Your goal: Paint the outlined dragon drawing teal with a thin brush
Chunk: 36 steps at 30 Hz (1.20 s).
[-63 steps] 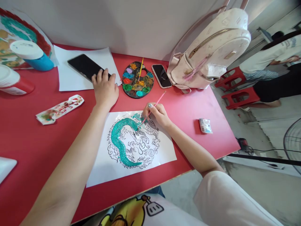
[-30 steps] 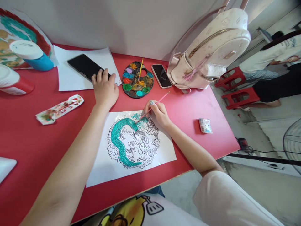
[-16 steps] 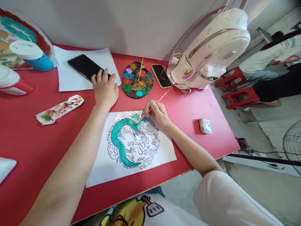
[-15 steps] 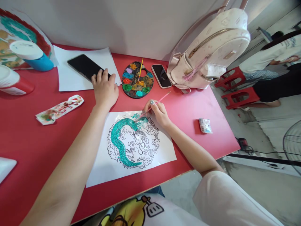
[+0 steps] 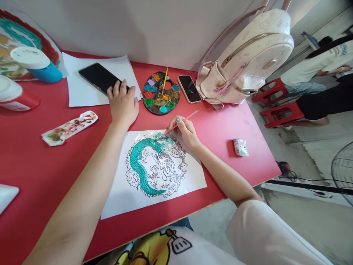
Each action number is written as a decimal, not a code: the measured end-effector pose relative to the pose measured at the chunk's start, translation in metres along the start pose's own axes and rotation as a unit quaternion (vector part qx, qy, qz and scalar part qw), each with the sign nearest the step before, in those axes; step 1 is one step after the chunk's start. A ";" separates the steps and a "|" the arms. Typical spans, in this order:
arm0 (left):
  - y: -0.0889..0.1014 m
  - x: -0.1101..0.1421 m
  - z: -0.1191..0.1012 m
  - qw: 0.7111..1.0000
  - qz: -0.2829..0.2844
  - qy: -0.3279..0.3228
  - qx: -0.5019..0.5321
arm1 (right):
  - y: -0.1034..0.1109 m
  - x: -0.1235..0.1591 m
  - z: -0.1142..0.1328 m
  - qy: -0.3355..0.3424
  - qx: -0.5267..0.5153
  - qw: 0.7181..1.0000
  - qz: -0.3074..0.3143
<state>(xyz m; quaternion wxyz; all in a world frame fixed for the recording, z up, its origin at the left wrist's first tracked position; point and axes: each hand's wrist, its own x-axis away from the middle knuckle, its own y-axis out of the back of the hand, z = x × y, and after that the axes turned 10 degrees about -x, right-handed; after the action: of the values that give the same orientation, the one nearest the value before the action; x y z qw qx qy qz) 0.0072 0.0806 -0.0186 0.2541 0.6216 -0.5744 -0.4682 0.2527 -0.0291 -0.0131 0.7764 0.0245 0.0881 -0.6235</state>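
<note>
White paper sheet with black line-drawn dragon in a round design (image 5: 116,198): flat on the red tabletop (image 5: 237,125), between the forearms. Done: long curved body (image 5: 136,162), teal from tail tip to upper bend; teal also on parts near the top. Bare outline: head, right-hand scales, clouds and flame border. Judged partly coloured, much of the design unpainted.

Right hand (image 5: 187,133): thumb and fingers closed on a slim pink paintbrush (image 5: 190,116), its tip end at the upper design. Left hand (image 5: 123,105): fingers loosely spread, resting on the near end of a black rectangular phone (image 5: 97,77).

Obscured: phone's end, under fingers; some upper linework, beneath the right hand. Indistinct: brush tip, whether touching paper; fine lines under glare. Cut off: red bottle with white cap (image 5: 23,101), white object at left edge (image 5: 7,195).
</note>
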 end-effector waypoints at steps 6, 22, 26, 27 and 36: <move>-0.002 -0.001 0.002 1.000 0.000 -0.003 -0.008 | 0.003 0.000 -0.001 0.002 0.018 1.000 0.001; 0.004 -0.002 0.004 1.000 0.010 -0.013 0.007 | -0.001 0.002 0.004 0.016 -0.004 1.000 -0.012; 0.005 -0.002 0.003 1.000 0.022 -0.005 0.006 | -0.001 0.002 0.005 0.013 0.012 1.000 -0.018; 0.005 -0.002 0.003 1.000 0.024 -0.005 0.004 | -0.001 0.002 0.005 0.012 0.013 1.000 -0.018; 0.003 -0.001 0.001 1.000 0.004 -0.004 0.002 | -0.001 0.001 0.004 0.025 0.021 0.999 -0.025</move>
<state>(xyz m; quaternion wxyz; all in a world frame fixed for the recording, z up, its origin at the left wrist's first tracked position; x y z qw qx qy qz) 0.0049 0.0808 -0.0162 0.2531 0.6176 -0.5789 -0.4684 0.2525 -0.0311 -0.0094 0.7578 0.0538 0.0949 -0.6433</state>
